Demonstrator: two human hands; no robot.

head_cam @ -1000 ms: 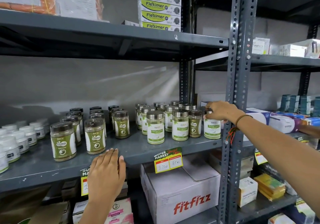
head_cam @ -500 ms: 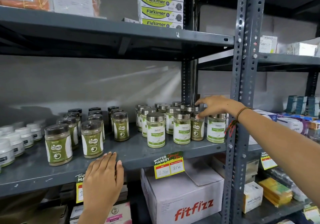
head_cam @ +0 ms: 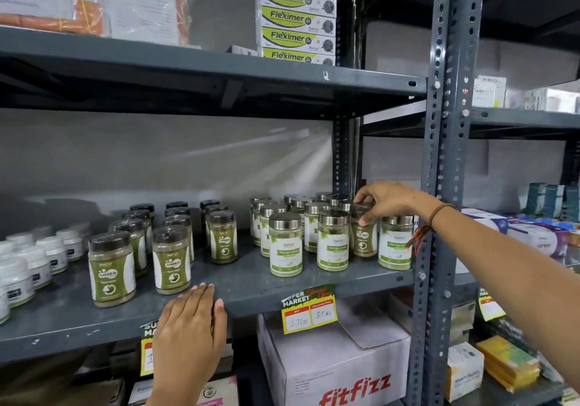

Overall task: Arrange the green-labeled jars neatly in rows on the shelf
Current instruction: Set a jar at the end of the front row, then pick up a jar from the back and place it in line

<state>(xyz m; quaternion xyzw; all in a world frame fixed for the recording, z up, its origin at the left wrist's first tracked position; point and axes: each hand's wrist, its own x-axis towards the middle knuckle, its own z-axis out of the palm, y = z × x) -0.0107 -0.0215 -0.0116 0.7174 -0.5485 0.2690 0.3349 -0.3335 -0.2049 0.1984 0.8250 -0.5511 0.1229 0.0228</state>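
On the grey metal shelf stand two groups of green-labeled jars. Dark-lidded Gaska jars form rows on the left-middle. Silver-lidded Moringa jars form rows on the right. One dark-lidded Gaska jar stands among the silver-lidded ones, and my right hand grips its lid from above. A silver-lidded jar stands alone to its right, by the upright post. My left hand rests flat on the shelf's front edge, fingers together, holding nothing.
White bottles crowd the shelf's left end. A perforated steel post rises just right of my right wrist. Fleximer boxes are stacked on the shelf above. A Fitfizz carton sits below, behind price tags.
My right hand let go of the silver-lidded jar by the post, moved left, and closed on the dark lid of the Gaska jar beside it. My left hand stayed on the shelf edge.
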